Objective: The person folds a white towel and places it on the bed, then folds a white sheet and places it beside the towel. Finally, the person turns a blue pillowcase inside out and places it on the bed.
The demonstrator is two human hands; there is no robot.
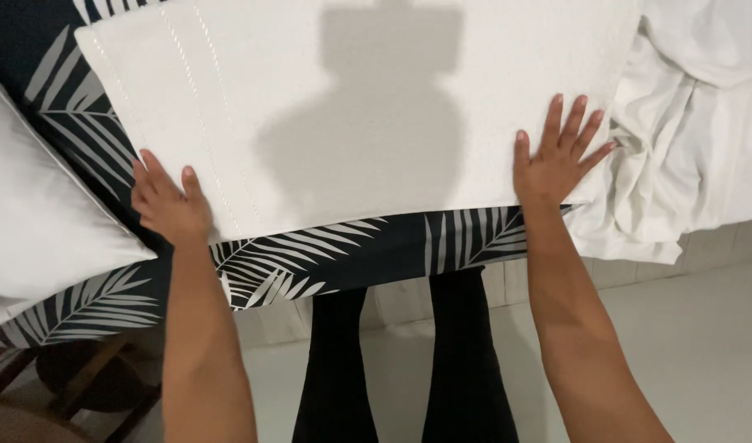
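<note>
A white folded cloth with stitched border lines point(359, 98) lies flat on a bed covered in a dark sheet with a pale leaf print point(326, 254). My left hand point(169, 201) rests at the cloth's near left corner, fingers together on its edge. My right hand point(556, 156) lies flat on the near right part of the cloth, fingers spread. Neither hand holds anything. My shadow falls across the middle of the cloth.
A white pillow point(39, 213) lies at the left on the bed. Crumpled white linen point(688, 131) is heaped at the right and hangs over the bed edge. A dark wooden stool point(89, 385) stands at lower left on the pale floor point(704, 344).
</note>
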